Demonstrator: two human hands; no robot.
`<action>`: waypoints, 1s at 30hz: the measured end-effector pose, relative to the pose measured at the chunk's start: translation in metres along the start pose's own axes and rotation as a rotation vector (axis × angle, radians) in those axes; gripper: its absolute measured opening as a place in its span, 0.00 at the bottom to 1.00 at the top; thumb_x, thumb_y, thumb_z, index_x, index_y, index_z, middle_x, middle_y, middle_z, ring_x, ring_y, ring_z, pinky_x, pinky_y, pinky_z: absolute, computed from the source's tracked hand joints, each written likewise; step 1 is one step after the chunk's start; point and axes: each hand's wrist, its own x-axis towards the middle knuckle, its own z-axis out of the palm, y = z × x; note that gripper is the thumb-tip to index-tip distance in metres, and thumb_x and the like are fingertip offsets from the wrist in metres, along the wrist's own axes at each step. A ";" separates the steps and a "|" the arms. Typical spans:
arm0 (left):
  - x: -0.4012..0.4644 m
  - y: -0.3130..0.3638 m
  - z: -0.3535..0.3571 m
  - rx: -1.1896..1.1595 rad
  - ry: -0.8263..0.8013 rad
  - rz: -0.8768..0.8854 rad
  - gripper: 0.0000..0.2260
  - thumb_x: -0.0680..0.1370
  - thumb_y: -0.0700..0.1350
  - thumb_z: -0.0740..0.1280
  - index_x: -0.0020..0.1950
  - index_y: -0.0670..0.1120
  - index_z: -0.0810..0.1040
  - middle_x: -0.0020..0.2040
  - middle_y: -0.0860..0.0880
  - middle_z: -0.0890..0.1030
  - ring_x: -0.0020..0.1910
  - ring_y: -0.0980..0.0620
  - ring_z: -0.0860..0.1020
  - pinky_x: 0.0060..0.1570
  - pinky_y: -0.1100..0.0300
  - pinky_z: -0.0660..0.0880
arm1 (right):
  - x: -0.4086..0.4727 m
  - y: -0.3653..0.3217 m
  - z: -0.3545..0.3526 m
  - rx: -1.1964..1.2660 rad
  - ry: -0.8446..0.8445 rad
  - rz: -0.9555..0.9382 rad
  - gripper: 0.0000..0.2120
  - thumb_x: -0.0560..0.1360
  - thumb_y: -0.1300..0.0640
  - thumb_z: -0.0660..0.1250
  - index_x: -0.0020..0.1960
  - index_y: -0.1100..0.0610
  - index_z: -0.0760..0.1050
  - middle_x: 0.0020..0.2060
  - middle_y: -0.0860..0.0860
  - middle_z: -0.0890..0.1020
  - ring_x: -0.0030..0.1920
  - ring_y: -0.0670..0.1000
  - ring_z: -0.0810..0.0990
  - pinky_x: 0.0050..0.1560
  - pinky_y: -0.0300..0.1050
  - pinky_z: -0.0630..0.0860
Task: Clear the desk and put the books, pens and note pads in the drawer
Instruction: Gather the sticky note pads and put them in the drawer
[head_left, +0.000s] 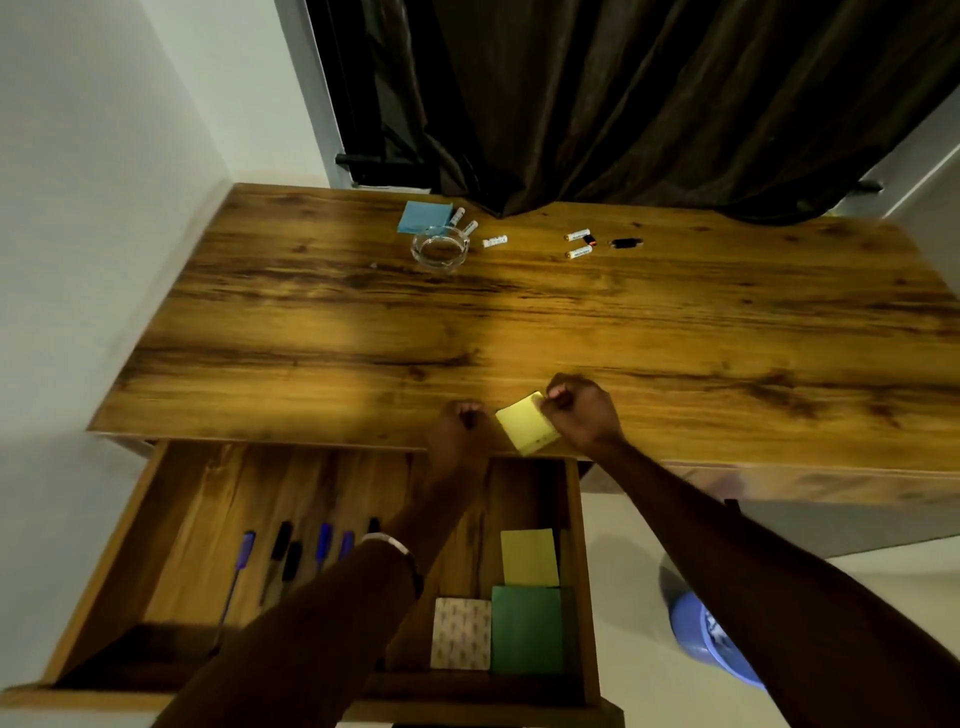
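Note:
At the front edge of the wooden desk (311, 322), my right hand (584, 413) pinches the far corner of a yellow note pad (525, 423) and holds it tilted. Just left of the pad, my left hand (460, 426) has its fingers curled and holds nothing. Below the desk the drawer (104, 561) stands pulled out. Inside it lie several pens (283, 553) on the left, and a yellow pad (529, 557), a green pad (527, 629) and a patterned pad (461, 634) on the right. A blue note pad (423, 216) lies at the desk's far side.
A glass ashtray (440, 249) sits in front of the blue pad, with several batteries (577, 244) and a small black item (625, 242) scattered to its right. A dark curtain (649, 104) hangs behind the desk. A blue bin (698, 631) stands on the floor at the right.

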 end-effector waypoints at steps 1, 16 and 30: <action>-0.006 -0.003 0.000 0.026 -0.006 0.012 0.06 0.77 0.45 0.64 0.52 0.46 0.79 0.48 0.49 0.82 0.47 0.51 0.80 0.45 0.54 0.79 | -0.005 0.001 0.000 -0.011 -0.012 -0.014 0.10 0.71 0.52 0.74 0.48 0.54 0.79 0.46 0.49 0.82 0.47 0.48 0.80 0.49 0.41 0.76; -0.048 -0.005 0.014 0.197 0.072 -0.055 0.15 0.72 0.37 0.69 0.59 0.46 0.77 0.63 0.44 0.73 0.61 0.45 0.74 0.57 0.58 0.72 | -0.055 -0.013 0.020 -0.154 -0.075 0.058 0.12 0.66 0.54 0.74 0.49 0.51 0.78 0.55 0.54 0.78 0.53 0.52 0.77 0.50 0.39 0.71; -0.077 -0.076 -0.045 -0.045 -0.085 -0.172 0.12 0.71 0.29 0.69 0.49 0.42 0.74 0.43 0.53 0.72 0.45 0.54 0.72 0.36 0.73 0.70 | -0.129 -0.006 0.061 -0.078 -0.214 0.152 0.11 0.71 0.58 0.73 0.51 0.60 0.79 0.51 0.56 0.83 0.53 0.55 0.81 0.50 0.43 0.75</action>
